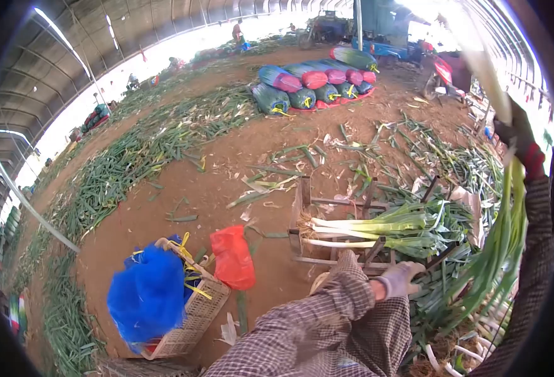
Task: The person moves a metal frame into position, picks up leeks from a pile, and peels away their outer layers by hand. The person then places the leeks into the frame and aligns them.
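Observation:
My right hand [517, 131], in a dark glove, is raised at the far right. It is closed around a green onion [509, 207], white stalk up and long green leaves hanging down; the stalk's upper end is blurred. My left hand [401, 280], in a pale glove, is low beside my knee, fingers apart and nothing visible in it. It is near the corner of a low wooden rack [377, 246]. Several trimmed green onions [352, 226] lie across that rack, roots to the left. Loose untrimmed onions [471, 349] lie at lower right.
A beige plastic crate [192, 320] holds blue net bags [148, 292]; a red net bag [233, 257] lies beside it on the soil. Bagged onion bundles [314, 85] are stacked ahead. Leaf scraps [132, 151] cover the left ground. A red vehicle [441, 72] stands at back right.

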A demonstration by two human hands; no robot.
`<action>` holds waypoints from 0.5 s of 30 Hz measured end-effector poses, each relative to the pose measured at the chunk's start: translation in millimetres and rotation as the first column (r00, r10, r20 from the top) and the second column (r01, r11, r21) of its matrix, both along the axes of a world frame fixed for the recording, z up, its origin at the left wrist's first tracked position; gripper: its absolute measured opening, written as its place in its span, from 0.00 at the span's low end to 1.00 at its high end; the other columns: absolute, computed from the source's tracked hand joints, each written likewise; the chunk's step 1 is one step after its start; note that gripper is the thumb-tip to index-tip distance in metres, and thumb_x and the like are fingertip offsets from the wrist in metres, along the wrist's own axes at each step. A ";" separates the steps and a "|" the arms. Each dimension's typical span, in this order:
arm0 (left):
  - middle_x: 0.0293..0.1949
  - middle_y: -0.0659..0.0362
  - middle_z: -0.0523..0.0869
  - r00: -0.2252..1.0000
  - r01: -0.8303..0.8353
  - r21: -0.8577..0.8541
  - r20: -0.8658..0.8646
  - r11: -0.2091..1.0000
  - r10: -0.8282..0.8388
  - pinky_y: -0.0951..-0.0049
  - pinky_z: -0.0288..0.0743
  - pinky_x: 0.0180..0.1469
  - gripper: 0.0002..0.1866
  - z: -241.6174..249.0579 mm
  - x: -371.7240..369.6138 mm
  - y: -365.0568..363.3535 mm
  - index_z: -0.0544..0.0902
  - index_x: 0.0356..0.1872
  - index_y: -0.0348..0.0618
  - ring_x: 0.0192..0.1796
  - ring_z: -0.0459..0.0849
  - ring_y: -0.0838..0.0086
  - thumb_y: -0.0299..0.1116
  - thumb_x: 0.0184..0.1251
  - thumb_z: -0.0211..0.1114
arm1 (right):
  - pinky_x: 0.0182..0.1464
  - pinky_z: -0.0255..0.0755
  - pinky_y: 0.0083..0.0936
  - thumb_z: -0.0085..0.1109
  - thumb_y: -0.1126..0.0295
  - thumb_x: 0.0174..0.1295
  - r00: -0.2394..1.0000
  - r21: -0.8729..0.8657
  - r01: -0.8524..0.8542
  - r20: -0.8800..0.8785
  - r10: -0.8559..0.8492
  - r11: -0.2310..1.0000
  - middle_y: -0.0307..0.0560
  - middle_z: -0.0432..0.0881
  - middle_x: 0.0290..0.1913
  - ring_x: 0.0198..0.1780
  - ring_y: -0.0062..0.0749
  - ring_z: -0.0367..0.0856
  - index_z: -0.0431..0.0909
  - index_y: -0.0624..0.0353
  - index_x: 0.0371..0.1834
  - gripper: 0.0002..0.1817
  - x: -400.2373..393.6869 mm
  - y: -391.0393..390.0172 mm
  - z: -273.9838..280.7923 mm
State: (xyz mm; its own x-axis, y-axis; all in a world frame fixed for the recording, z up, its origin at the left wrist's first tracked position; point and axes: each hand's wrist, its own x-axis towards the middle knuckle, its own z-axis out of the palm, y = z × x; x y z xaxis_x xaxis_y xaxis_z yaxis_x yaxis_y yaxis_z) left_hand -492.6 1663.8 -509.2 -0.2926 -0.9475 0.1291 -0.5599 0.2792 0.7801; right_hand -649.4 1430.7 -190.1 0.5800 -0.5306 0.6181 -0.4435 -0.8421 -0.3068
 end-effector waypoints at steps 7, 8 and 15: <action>0.53 0.51 0.85 0.869 -0.476 0.007 -0.147 0.879 0.472 0.67 0.78 0.58 0.20 -58.2 131.1 38.6 0.81 0.55 0.40 0.53 0.86 0.63 0.41 0.67 0.66 | 0.45 0.81 0.41 0.63 0.56 0.53 0.739 -0.162 0.075 -0.653 -0.164 0.984 0.50 0.87 0.41 0.42 0.46 0.88 0.75 0.48 0.55 0.25 177.2 -22.5 -175.0; 0.52 0.50 0.86 0.846 -0.507 0.048 -0.165 0.861 0.507 0.67 0.78 0.57 0.20 -74.9 143.1 46.4 0.82 0.54 0.40 0.54 0.85 0.62 0.41 0.67 0.66 | 0.45 0.80 0.42 0.63 0.58 0.53 0.522 -0.192 0.196 -0.809 -0.269 0.961 0.49 0.88 0.42 0.43 0.45 0.88 0.77 0.48 0.53 0.23 202.6 -18.7 -209.3; 0.51 0.50 0.86 0.755 -0.601 0.344 -0.053 0.721 0.654 0.67 0.77 0.56 0.19 -131.6 189.0 94.5 0.82 0.53 0.40 0.54 0.85 0.62 0.41 0.67 0.66 | 0.52 0.79 0.43 0.64 0.57 0.52 0.395 0.271 -0.094 -0.873 0.286 0.958 0.52 0.86 0.50 0.52 0.48 0.85 0.75 0.49 0.60 0.29 289.3 -36.9 -466.7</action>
State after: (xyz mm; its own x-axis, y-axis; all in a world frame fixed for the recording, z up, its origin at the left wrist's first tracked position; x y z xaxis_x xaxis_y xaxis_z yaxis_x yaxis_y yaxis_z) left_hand -303.5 1758.3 -640.8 0.3827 -0.9043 -0.1891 -0.3852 -0.3423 0.8570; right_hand -360.1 1393.8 -656.8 0.8440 -0.3577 -0.3996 -0.3761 -0.9259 0.0346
